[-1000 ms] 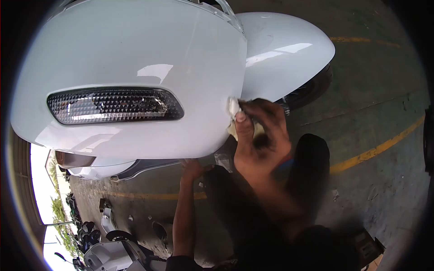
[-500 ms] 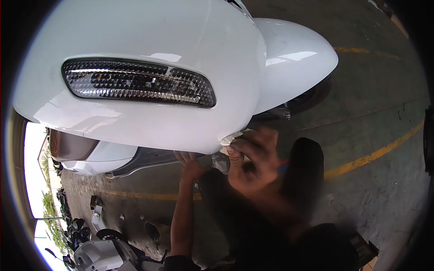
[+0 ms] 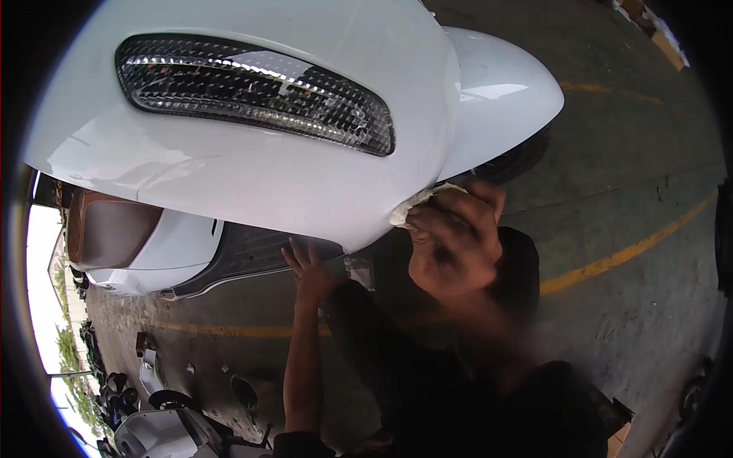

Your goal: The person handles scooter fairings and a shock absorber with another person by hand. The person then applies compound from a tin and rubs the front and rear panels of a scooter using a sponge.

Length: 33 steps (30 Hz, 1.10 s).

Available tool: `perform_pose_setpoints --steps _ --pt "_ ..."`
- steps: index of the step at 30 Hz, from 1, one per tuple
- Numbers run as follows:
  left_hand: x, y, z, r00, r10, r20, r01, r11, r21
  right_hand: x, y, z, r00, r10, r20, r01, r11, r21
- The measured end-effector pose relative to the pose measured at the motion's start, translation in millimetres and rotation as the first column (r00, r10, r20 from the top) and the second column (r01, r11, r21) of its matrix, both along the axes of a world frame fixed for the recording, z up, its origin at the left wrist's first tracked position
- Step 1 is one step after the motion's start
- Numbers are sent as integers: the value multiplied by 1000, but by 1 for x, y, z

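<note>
A white scooter's front panel (image 3: 290,179) fills the upper part of the view, with a dark faceted light lens (image 3: 259,91) set in it. Pinched in my right hand (image 3: 458,244) is a pale, crumpled cloth (image 3: 416,208), held against the panel's lower edge close to the white front fender (image 3: 504,91). My left hand (image 3: 309,273) has its fingers spread and holds nothing. It overlaps the dark footboard (image 3: 252,248) in this view, just below the panel's edge.
The brown seat (image 3: 114,233) is at the left. Another white scooter (image 3: 164,435) stands at lower left, near several parked two-wheelers. Yellow lines (image 3: 626,259) cross the concrete floor. A small clear packet (image 3: 360,271) lies below the panel, and my bent knee (image 3: 519,263) is by my right hand.
My right hand has moved up and to the right along the panel's edge with the cloth. The left hand's fingers show more fully, and the camera view has tilted, so the lens appears higher.
</note>
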State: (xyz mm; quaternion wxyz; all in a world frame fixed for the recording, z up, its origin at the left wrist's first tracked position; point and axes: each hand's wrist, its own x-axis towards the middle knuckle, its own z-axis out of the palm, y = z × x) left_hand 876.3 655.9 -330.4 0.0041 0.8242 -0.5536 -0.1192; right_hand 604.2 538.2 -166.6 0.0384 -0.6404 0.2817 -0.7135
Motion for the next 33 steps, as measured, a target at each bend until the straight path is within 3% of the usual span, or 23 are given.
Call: perform_pose_setpoints --steps 1,2,3,5,7,9,12,15,17,18,19,21,24,26,27,30,33 --pt "-6 0 4 993 100 -59 -98 995 36 2 -3 4 1000 7 -3 -7 1000 -20" --pt "5 4 -18 981 -80 174 92 994 -66 4 -4 11 1000 5 -1 -5 999 -34" --pt "22 9 -37 981 -87 176 98 994 -53 7 1 17 1000 -4 3 4 1000 -24" --pt "26 7 -42 989 -95 112 103 993 -64 18 6 50 999 47 26 -46 997 -54" --pt "15 2 -30 995 -77 62 81 995 -64 9 1 28 999 33 -5 -33 997 -74" --pt "-6 -2 7 989 125 -79 -119 990 73 1 -2 10 999 42 0 -42 999 7" --pt "29 10 -51 997 -27 73 29 999 -30 9 -3 33 997 36 70 -38 999 23" --pt "37 12 -54 983 -150 105 157 986 -63 14 3 55 998 50 25 -49 999 -20" --pt "12 5 -14 995 49 -90 -48 999 10 2 2 16 1000 27 10 -28 999 39" --pt "3 1 -4 995 67 -78 -66 998 13 1 0 5 998 34 47 -37 997 67" --pt "5 -4 -9 994 68 -82 -68 998 -4 4 -5 17 998 36 43 -39 998 50" --pt "16 5 -32 993 -76 92 82 995 -60 16 -4 63 1000 18 2 -18 997 -80" --pt "8 13 -14 999 -5 -34 4 1000 -30 34 -19 79 999 40 22 -34 974 -222" --pt "-2 0 5 994 87 -65 -87 996 1 7 0 53 996 -43 -81 40 999 -36" --pt "-3 2 8 994 84 -73 -85 996 -11 3 1 33 999 -25 -31 25 1000 14" --pt "-3 4 -3 990 114 -89 -114 993 7 14 -3 70 998 -40 -55 36 996 -79" --pt "8 10 -23 1000 -15 7 15 997 -82 31 0 100 996 -20 -92 10 994 -111"
